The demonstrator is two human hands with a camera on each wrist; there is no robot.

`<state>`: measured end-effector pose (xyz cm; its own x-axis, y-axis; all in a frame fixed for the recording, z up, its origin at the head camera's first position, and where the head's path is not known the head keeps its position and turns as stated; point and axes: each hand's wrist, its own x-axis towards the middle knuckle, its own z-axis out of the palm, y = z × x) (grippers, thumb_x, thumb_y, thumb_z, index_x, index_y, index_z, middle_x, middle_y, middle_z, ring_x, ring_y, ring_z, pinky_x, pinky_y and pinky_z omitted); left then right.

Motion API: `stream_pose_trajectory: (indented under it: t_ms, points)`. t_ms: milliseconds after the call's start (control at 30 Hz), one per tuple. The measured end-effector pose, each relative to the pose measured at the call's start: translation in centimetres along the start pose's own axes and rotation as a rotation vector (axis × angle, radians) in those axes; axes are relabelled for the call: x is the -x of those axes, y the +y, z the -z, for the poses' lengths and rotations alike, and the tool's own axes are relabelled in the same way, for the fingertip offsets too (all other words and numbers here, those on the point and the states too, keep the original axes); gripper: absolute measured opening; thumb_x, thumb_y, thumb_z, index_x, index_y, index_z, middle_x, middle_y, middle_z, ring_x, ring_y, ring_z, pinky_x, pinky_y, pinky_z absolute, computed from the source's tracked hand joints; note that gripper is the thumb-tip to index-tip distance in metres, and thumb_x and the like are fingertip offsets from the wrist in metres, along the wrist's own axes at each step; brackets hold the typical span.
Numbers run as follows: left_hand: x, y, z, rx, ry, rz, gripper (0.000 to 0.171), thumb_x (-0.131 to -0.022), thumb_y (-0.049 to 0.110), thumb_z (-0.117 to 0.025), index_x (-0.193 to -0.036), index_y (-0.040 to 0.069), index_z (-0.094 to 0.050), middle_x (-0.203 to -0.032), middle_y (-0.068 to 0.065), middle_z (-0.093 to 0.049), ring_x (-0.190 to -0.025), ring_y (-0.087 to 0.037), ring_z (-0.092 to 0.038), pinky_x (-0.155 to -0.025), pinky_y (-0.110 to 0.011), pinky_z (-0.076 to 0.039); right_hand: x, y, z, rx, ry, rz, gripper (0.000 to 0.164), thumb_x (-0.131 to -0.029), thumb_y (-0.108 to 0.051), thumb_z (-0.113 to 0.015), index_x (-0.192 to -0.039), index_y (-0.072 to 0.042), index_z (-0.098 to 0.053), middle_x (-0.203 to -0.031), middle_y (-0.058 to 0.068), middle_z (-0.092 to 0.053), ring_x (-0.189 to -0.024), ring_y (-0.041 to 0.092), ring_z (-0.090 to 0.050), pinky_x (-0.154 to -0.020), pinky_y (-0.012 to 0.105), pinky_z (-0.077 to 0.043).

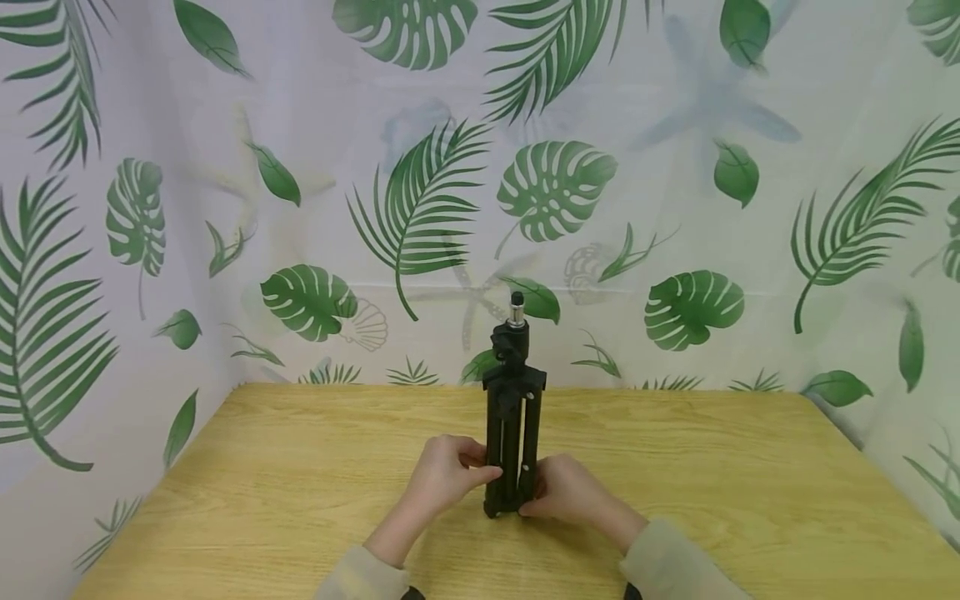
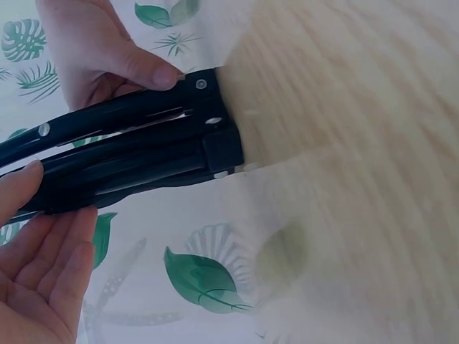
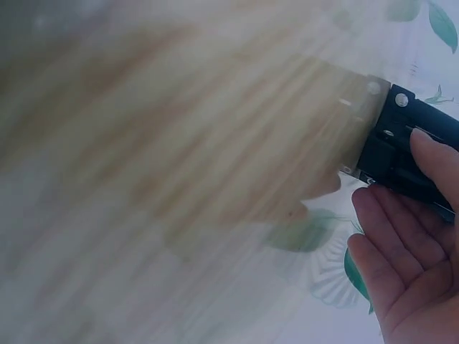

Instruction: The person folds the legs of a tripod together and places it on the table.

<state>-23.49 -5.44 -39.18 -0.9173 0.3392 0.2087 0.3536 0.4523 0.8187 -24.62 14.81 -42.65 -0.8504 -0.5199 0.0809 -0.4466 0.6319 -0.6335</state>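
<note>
A folded black light stand point(image 1: 512, 433) with a silver stud on top stands upright on the wooden table, its legs drawn in against the centre column. My left hand point(image 1: 442, 475) pinches the legs from the left, a little above the feet, thumb in front. Lower down on the right, my right hand point(image 1: 566, 492) grips a leg near its foot. In the left wrist view the stand's lower end point(image 2: 222, 147) shows close up, with both hands around the legs. The right wrist view has my right thumb lying along the stand's base point(image 3: 391, 140), fingers on its other side.
The wood-grain table point(image 1: 300, 467) reaches back to a white cloth backdrop point(image 1: 465, 250) printed with green leaves and pale sea shapes. The same cloth hangs along the left and right sides.
</note>
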Motion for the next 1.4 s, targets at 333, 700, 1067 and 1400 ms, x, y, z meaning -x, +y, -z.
stream_pose_trajectory:
  t_ms: [333, 700, 1067, 1400]
  points:
    - [-0.7, 0.6, 2.0, -0.060, 0.005, -0.103, 0.024, -0.078, 0.021, -0.068, -0.094, 0.004, -0.067, -0.087, -0.004, -0.066, -0.079, -0.014, -0.061, -0.068, -0.027, -0.048, 0.0, -0.3, -0.1, 0.024, 0.009, -0.003, 0.018, -0.067, -0.011, -0.076, -0.078, -0.004, -0.064, -0.065, -0.001, -0.062, -0.056, 0.008, -0.055, -0.052, 0.025, -0.045]
    - [-1.5, 7.2, 6.9, 0.195, 0.288, -0.298, 0.015, -0.082, 0.011, -0.064, -0.092, 0.002, -0.067, -0.087, -0.009, -0.065, -0.076, -0.015, -0.061, -0.069, -0.027, -0.049, 0.1, -0.3, 0.0, 0.022, 0.008, -0.018, 0.018, -0.067, -0.011, -0.075, -0.079, -0.002, -0.064, -0.066, 0.000, -0.061, -0.056, 0.009, -0.055, -0.051, 0.025, -0.045]
    - [-3.6, 12.4, 7.5, 0.115, 0.293, -0.354, 0.020, -0.080, 0.015, -0.067, -0.096, 0.003, -0.066, -0.091, -0.007, -0.065, -0.080, -0.013, -0.062, -0.071, -0.023, -0.048, 0.1, -0.3, 0.0, 0.022, 0.005, -0.017, 0.018, -0.067, -0.011, -0.075, -0.077, -0.002, -0.064, -0.064, 0.000, -0.061, -0.055, 0.009, -0.055, -0.050, 0.025, -0.045]
    - [-5.2, 13.7, 7.0, 0.073, 0.235, -0.288, 0.024, -0.079, 0.013, -0.067, -0.101, 0.004, -0.064, -0.093, -0.004, -0.064, -0.079, -0.013, -0.059, -0.069, -0.024, -0.048, 0.0, -0.3, -0.2, 0.058, 0.021, -0.001, 0.019, -0.066, -0.013, -0.076, -0.077, -0.002, -0.064, -0.063, -0.002, -0.060, -0.054, 0.007, -0.053, -0.050, 0.024, -0.044]
